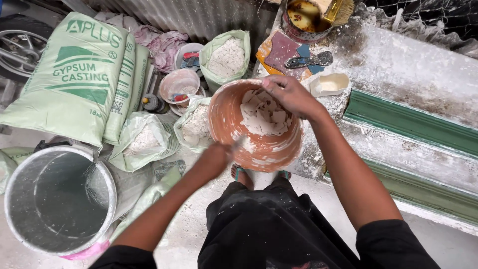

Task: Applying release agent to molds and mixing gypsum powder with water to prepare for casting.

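Note:
An orange plastic bucket (pixel 226 119) is tilted toward me, its inside coated with cracked white plaster flakes (pixel 264 115). My right hand (pixel 291 94) grips the bucket's far rim, fingers curled over the edge. My left hand (pixel 214 159) is closed around a thin scraping tool (pixel 238 144) whose tip rests against the bucket's inner wall near the front rim. My feet in sandals show just below the bucket.
A grey bucket (pixel 12 209) stands at lower left. Pale green gypsum sacks (pixel 74 74) lean at upper left, with open bags of white powder (pixel 226 55) and small tubs (pixel 179 82) behind. A plaster-dusted workbench with green moulding (pixel 413 129) runs along the right; a tin (pixel 303 17) sits at its far end.

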